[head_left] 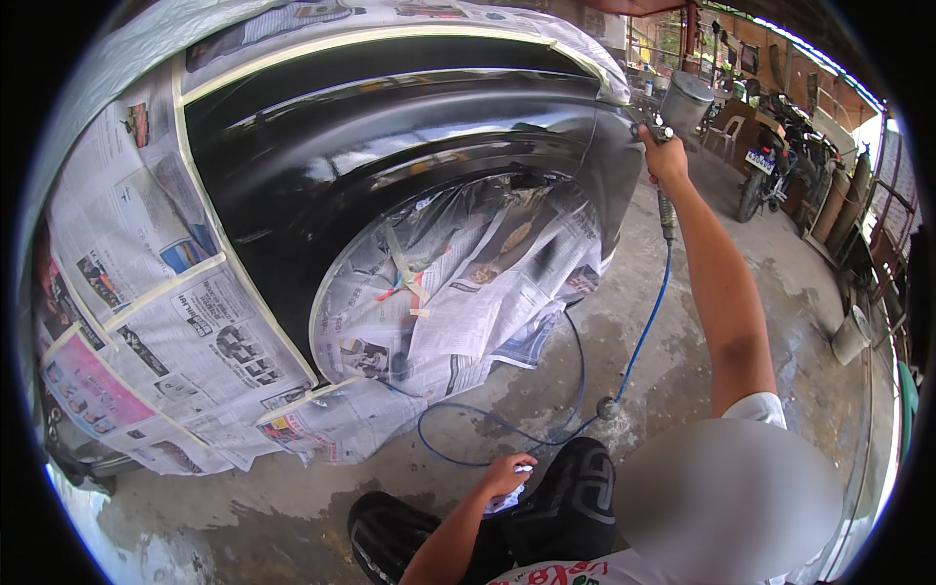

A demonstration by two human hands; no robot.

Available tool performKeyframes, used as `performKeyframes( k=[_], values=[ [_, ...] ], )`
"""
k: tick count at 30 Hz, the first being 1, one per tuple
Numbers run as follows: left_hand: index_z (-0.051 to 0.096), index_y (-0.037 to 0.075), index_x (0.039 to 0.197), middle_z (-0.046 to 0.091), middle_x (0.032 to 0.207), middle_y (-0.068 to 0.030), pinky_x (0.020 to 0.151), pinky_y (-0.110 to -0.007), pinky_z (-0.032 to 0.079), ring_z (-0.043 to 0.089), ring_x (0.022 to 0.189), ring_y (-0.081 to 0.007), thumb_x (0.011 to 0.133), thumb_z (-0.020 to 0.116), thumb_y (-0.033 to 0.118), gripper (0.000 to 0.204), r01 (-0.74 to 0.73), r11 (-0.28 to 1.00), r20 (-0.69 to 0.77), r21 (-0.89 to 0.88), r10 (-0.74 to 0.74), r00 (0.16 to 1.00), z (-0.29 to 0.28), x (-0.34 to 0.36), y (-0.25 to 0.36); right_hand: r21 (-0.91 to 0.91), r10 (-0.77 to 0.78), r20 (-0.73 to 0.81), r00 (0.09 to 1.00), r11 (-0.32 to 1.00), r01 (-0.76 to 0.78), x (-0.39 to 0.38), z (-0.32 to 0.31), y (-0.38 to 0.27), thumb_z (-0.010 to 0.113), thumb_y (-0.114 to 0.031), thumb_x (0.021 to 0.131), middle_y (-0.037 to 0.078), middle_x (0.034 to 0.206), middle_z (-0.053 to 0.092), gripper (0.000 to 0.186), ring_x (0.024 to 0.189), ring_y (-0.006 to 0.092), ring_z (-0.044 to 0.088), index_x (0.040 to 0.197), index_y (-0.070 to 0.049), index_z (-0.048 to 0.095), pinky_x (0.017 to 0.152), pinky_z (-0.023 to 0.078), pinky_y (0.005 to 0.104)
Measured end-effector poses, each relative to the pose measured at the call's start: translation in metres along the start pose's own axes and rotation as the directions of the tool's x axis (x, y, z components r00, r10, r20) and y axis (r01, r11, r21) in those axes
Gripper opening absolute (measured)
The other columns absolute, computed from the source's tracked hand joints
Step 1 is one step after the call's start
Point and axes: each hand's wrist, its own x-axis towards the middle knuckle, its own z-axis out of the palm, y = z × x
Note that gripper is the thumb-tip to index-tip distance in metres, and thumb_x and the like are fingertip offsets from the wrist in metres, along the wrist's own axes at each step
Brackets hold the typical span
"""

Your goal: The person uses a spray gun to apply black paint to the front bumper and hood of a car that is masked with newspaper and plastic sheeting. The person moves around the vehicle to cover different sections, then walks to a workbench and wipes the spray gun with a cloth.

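My right hand (665,161) reaches far forward, wrapped round the handle of a paint spray gun (687,99) with a grey metal cup on top. The gun's nozzle end is close beside the front end of a glossy black car fender (390,127). A blue air hose (645,336) runs from the fitting below the handle down to the floor. Low down beside my knee, my left hand (507,475) is closed on a crumpled white cloth (509,500). Part of the cloth is hidden by the fingers.
Newspaper (210,341) and masking tape (226,263) surround the fender; plastic and newspaper cover the wheel (468,273). The hose loops over the stained concrete floor (624,429). Farther right stand a motorcycle (765,171), a white plastic chair (726,132) and a bucket (852,334).
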Motion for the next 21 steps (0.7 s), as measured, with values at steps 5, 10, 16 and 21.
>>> performKeyframes(
  k=[5, 10, 16, 21],
  values=[
    [0.073, 0.009, 0.122, 0.075, 0.122, -0.0133, 0.099, -0.038, 0.053, 0.071, 0.115, -0.028, 0.087, 0.071, 0.012, 0.035, 0.074, 0.997, -0.021, -0.039, -0.074, 0.997, -0.018, -0.006, 0.006, -0.027, -0.182, 0.021, 0.983, 0.983, 0.182, 0.004, 0.007, -0.003, 0.073, -0.055, 0.093, 0.007, 0.08, 0.063, 0.056, 0.061, 0.0213, 0.06, 0.124, -0.008, 0.066, 0.046, 0.048, 0.0372],
    [0.072, 0.01, 0.125, 0.074, 0.123, -0.0122, 0.099, -0.036, 0.053, 0.07, 0.115, -0.0245, 0.087, 0.07, 0.008, 0.038, 0.044, 0.995, -0.045, -0.084, -0.048, 0.998, -0.032, -0.021, -0.026, 0.188, -0.103, 0.348, 0.932, 0.981, 0.038, -0.056, 0.018, -0.064, 0.067, -0.052, 0.099, 0.005, 0.078, 0.056, 0.045, 0.052, 0.0145, 0.049, 0.111, -0.009, 0.061, 0.043, 0.042, 0.0346],
    [0.07, 0.009, 0.128, 0.074, 0.125, -0.0117, 0.101, -0.036, 0.052, 0.068, 0.118, -0.0244, 0.086, 0.069, 0.007, 0.042, 0.057, 0.997, -0.054, -0.048, -0.06, 0.997, -0.062, -0.057, -0.027, 0.311, -0.132, 0.441, 0.888, 0.95, -0.013, -0.173, 0.029, -0.148, 0.064, -0.052, 0.101, 0.0, 0.075, 0.049, 0.041, 0.05, 0.0106, 0.042, 0.104, -0.012, 0.057, 0.043, 0.039, 0.0317],
    [0.068, 0.011, 0.131, 0.073, 0.126, -0.0115, 0.103, -0.037, 0.05, 0.068, 0.119, -0.0263, 0.084, 0.069, 0.009, 0.047, -0.021, 0.997, -0.07, -0.073, 0.016, 0.997, -0.089, -0.068, -0.045, 0.385, -0.171, 0.536, 0.827, 0.921, -0.059, -0.256, 0.05, -0.21, 0.065, -0.055, 0.101, -0.001, 0.076, 0.049, 0.041, 0.05, 0.0094, 0.041, 0.103, -0.015, 0.054, 0.043, 0.04, 0.0296]
  ],
)
